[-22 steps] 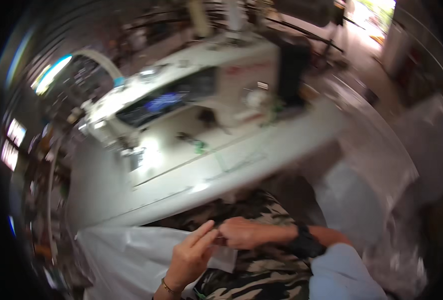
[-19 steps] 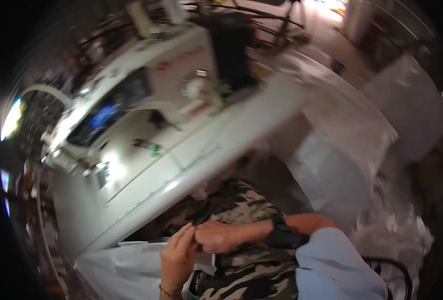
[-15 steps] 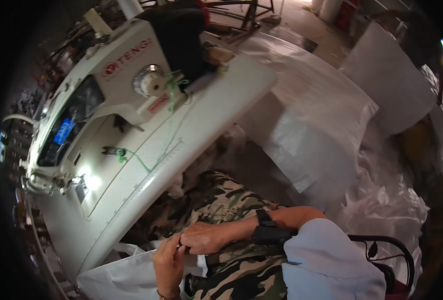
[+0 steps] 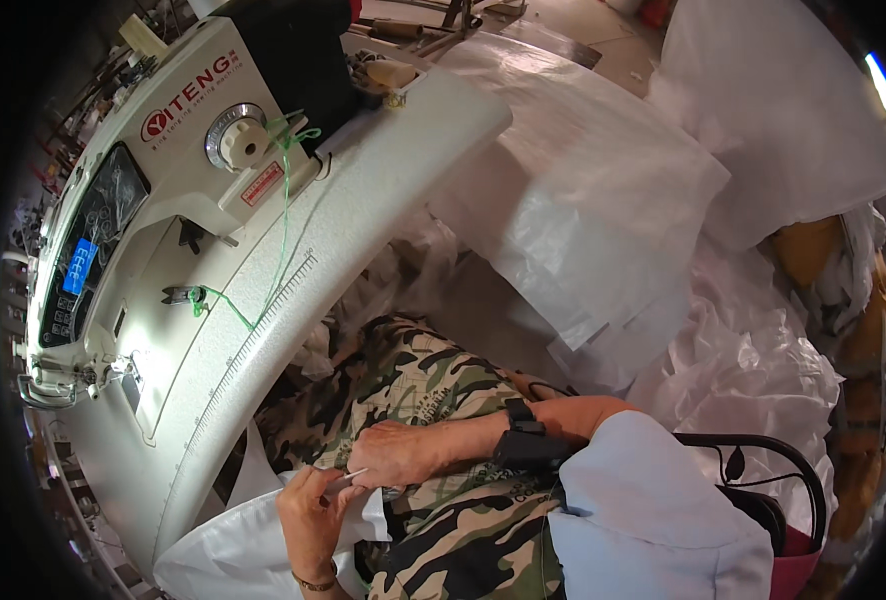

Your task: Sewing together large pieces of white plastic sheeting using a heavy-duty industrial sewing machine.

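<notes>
We report on the head view. The main change is one of viewpoint: it has swung so that the sewing machine (image 4: 188,110) and its white table (image 4: 363,195) sit further left in the picture, while the loose white sheets (image 4: 603,220) to the right fill more of it. The blur of the earliest picture is gone.

The hands stay close together over the camouflage-patterned cloth (image 4: 473,480) on the lap. The left hand (image 4: 310,508) has thumb and fingers pinched on a pale strip (image 4: 351,476), which now shows plainly between the hands; in the previous picture we cannot make it out. The right hand (image 4: 391,455) is curled closed, knuckles up, near the strip's far end. Its fingertips are hidden, so we cannot tell what it grips.

The white sheet (image 4: 228,550) lies at lower left, passing beneath the left hand, with a corner over the lap. Whether the strip belongs to that sheet we cannot determine.

On the table, a small dark tool (image 4: 177,295) with green thread (image 4: 286,220) lies apart from both hands. We judge that the work remains fine fingertip handling at the lap, away from the machine.
</notes>
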### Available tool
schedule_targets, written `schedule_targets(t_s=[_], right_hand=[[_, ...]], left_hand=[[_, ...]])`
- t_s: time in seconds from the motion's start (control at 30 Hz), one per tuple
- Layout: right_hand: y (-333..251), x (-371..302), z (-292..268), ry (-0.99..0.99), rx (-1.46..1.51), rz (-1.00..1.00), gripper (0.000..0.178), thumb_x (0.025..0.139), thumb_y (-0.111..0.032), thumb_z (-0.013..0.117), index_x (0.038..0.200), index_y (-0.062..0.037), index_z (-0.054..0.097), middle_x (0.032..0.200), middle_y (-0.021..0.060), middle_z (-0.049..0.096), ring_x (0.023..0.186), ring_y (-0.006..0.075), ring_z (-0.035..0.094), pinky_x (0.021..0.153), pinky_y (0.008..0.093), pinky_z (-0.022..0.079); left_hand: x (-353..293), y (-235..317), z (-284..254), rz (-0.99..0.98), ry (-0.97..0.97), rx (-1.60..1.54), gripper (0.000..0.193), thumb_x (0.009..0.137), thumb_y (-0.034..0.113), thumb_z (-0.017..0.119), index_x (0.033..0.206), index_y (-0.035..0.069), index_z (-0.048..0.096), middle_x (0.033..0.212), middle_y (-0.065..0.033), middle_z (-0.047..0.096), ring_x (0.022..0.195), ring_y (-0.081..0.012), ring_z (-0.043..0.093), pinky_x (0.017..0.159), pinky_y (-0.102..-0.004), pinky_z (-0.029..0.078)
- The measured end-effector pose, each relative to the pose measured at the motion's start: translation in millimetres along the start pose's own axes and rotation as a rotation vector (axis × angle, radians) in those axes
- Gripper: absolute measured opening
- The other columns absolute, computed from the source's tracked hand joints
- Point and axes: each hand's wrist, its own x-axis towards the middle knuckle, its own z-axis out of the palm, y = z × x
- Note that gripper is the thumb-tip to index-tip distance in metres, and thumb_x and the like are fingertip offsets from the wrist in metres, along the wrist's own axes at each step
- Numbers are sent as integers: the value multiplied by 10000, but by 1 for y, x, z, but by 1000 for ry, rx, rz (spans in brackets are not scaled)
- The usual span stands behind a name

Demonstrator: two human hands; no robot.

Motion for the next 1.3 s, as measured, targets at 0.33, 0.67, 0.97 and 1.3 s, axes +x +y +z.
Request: schedule_targets(t_s=[0.33, 0.67, 0.97, 1.3], right_hand=[[67, -65, -29, 435, 73, 121, 238, 926, -280, 584, 1015, -89, 696, 880, 138, 699, 780, 259, 685, 717, 363, 521], [153, -295, -94, 990, -1154, 716, 566, 782, -23, 656, 1322, -78, 496, 1383, 121, 495, 1312, 311, 424, 1086, 437, 306], [190, -345, -77, 737, -1363, 1126, 846, 768, -175, 695, 1508, -188, 285, 1595, 40, 178, 1481, 267, 118, 1161, 508, 115], [201, -345, -93, 676, -1404, 1021, 826, 788, -224, 698, 1506, -199, 291, 1587, 26, 206, 1480, 248, 129, 1166, 501, 97]], left_hand=[[-1, -19, 14, 10, -60, -144, 227, 670, 29, 794, 792, -16, 607, 673, -120, 562, 580, -269, 548, 529, -340, 411], [8, -33, 19, -15, -55, -233, 298, 748, 185, 801, 767, -27, 593, 649, -109, 539, 545, -223, 516, 504, -311, 390], [5, -27, 18, -17, -60, -213, 290, 778, 207, 781, 778, -28, 611, 651, -105, 547, 536, -215, 511, 495, -307, 383], [3, -25, 19, -45, -44, -211, 269, 758, 185, 794, 786, -22, 625, 659, -101, 568, 545, -210, 522, 501, -308, 395]])
